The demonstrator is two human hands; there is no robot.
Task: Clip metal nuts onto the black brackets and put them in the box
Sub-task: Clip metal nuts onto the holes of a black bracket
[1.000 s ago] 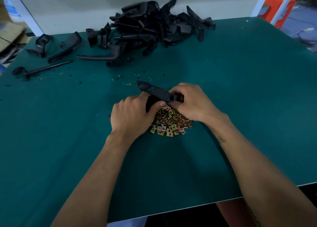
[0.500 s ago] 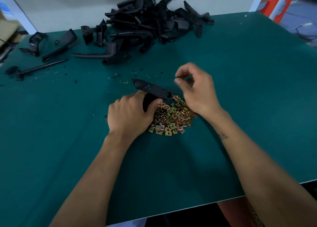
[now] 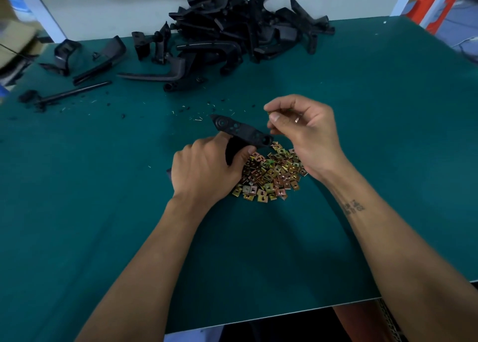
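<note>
My left hand (image 3: 204,171) grips a black bracket (image 3: 240,131) by its lower stem; the flat arm with holes points up and left over the table. My right hand (image 3: 302,132) is raised just right of the bracket's end, with thumb and forefinger pinching a small metal nut (image 3: 270,113) that is mostly hidden by the fingers. A heap of gold and copper coloured metal nuts (image 3: 269,176) lies on the green mat under and between both hands.
A big pile of black brackets (image 3: 240,28) lies at the table's far edge, with loose ones (image 3: 103,57) spread to the left. Small chips litter the green mat (image 3: 103,186). A cardboard box (image 3: 15,39) shows at far left, an orange object (image 3: 434,3) at far right.
My right hand left the bracket's end, rose up and to the right, and now pinches a nut by its fingertips. My left hand keeps the bracket in about the same place.
</note>
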